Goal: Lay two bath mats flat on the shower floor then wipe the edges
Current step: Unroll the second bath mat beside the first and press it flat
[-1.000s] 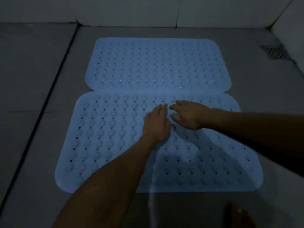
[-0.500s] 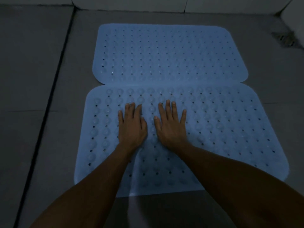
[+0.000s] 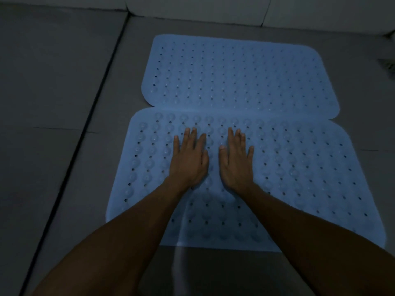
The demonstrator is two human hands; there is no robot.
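Far mat: the far mat already lies flat on the shower floor, close to the back edge where the floor meets the pale wall. No curl or lifted corner shows on it.
Near mat: the near mat is spread out just in front of it. Its far edge meets the far mat's near edge, and whether the two overlap there or only touch you cannot tell in this dim light.
Your left hand: your left hand lies palm down on the near mat, fingers straight and slightly spread, gripping nothing.
Your right hand: your right hand lies the same way just beside it, flat and holding nothing.
Step in hand: you seem to be pressing the middle of the near mat down so it seats on the floor.
Done: both mats are down, which covers most of the laying part.
Left: judge the near mat's outer parts as not yet pressed; its right end and near edge sit well apart from your palms.
Wiping: no cloth or sponge is in view, so the edge wipe looks not yet begun.
Drain: a dark drain grate sits at the floor's right edge, off the mats.
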